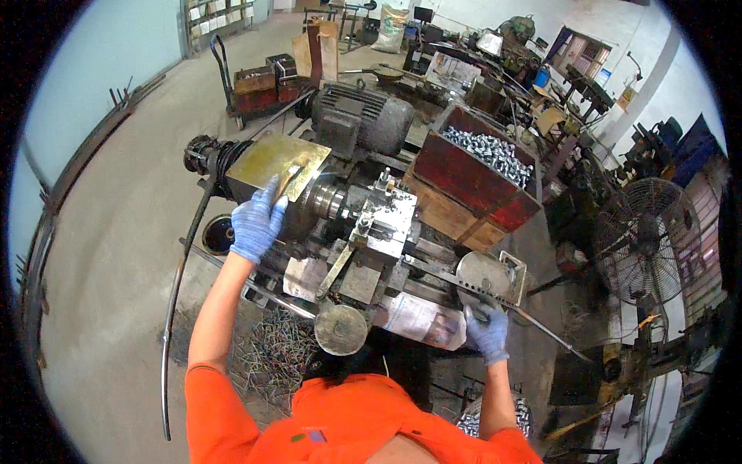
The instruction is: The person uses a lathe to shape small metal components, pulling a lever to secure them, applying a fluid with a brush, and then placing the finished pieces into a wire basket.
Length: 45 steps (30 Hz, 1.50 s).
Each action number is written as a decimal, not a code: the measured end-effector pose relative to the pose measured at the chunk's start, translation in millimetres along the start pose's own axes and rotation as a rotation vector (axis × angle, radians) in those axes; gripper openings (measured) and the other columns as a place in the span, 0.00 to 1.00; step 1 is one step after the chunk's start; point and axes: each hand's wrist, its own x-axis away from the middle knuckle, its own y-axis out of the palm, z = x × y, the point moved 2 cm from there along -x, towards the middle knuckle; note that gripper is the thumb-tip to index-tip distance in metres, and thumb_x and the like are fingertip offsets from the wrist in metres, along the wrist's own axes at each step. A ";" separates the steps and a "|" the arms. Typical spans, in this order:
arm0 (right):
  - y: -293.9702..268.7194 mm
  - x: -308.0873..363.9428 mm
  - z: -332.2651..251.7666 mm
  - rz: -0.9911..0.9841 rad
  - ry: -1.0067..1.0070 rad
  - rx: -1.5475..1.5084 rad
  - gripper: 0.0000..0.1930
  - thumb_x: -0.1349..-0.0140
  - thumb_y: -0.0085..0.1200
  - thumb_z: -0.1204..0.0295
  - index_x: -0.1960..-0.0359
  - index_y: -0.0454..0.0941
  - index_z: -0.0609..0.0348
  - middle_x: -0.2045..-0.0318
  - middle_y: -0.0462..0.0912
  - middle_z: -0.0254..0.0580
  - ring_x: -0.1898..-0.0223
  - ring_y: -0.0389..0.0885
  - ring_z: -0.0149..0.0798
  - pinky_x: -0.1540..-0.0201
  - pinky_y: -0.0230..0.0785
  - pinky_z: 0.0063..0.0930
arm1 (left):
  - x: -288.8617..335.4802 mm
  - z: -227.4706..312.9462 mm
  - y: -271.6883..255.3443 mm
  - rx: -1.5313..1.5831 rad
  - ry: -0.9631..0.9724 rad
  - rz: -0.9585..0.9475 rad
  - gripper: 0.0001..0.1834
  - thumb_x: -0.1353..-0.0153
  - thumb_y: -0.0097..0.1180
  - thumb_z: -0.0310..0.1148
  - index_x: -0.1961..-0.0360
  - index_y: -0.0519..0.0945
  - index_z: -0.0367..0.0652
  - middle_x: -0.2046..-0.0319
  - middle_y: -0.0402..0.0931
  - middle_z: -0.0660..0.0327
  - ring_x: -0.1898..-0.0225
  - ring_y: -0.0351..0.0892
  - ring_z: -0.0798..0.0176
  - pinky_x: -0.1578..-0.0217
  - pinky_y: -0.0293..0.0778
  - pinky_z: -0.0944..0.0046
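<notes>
My left hand (258, 225), in a blue knit glove, reaches to the near edge of the yellow metal cover (259, 157) on a small lathe. Its fingers are apart at that edge, beside a small shiny piece (293, 173) with a dark edge. To the right of the cover are the round chuck (328, 200) and the bright metal tool post (392, 219). Down at the right, my gloved right hand (488, 334) is closed beside a printed paper sheet (423, 319). Its fingers curl around something dark that I cannot make out.
A red bin (479, 182) of shiny metal parts stands on a wooden box behind the lathe. A motor (359, 116) sits at the back. Metal shavings (270, 352) cover the floor below. A caged fan (649, 238) stands at the right; a long rod (171, 352) slopes down left.
</notes>
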 end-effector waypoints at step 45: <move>-122.8 244.1 201.5 0.409 0.905 0.166 0.22 0.48 0.57 0.52 0.70 0.82 0.63 0.72 0.83 0.50 0.67 0.82 0.44 0.60 0.72 0.31 | 11.0 -14.6 -52.4 0.347 -0.322 -0.148 0.28 0.36 0.44 0.51 0.45 0.71 0.38 0.62 0.77 0.55 0.69 0.74 0.63 0.68 0.70 0.66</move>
